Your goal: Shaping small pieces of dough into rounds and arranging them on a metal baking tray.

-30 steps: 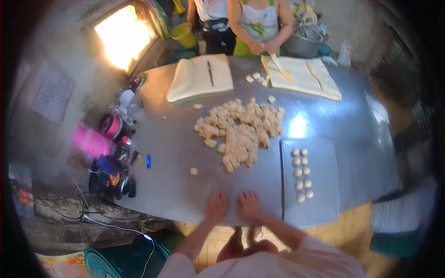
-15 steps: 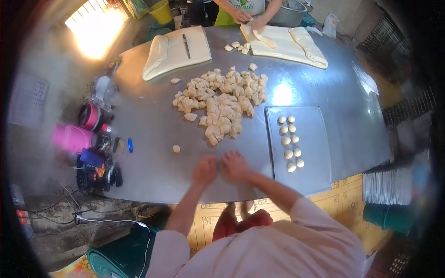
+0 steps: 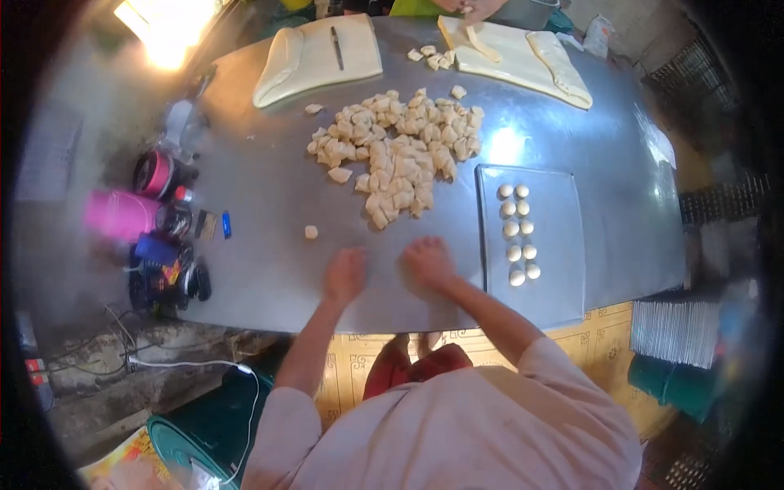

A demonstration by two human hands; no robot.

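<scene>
Dough pieces [image 3: 400, 167] lie heaped at the centre of the frame on the grey worktop [image 3: 261, 196], just beyond the left hand [image 3: 346, 273] and right hand [image 3: 429, 260], which are apart; I can't tell whether either covers any dough. Packed so tightly, the pieces might stick together, and a sideways swing of the right forearm [image 3: 496, 317] could jolt the dough balls [image 3: 511, 229] on the tray [image 3: 557, 220], right of centre.

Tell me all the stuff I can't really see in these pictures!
All in the head view:
- Under the left hand: the hand itself hides whatever may be there.
- Under the right hand: hidden the same way.
- The co-worker in green: the top edge cuts off the head and upper body.
- Beyond the bright opening: glare washes it out.
- The sheet on the left wall: too blurred to read.
</scene>
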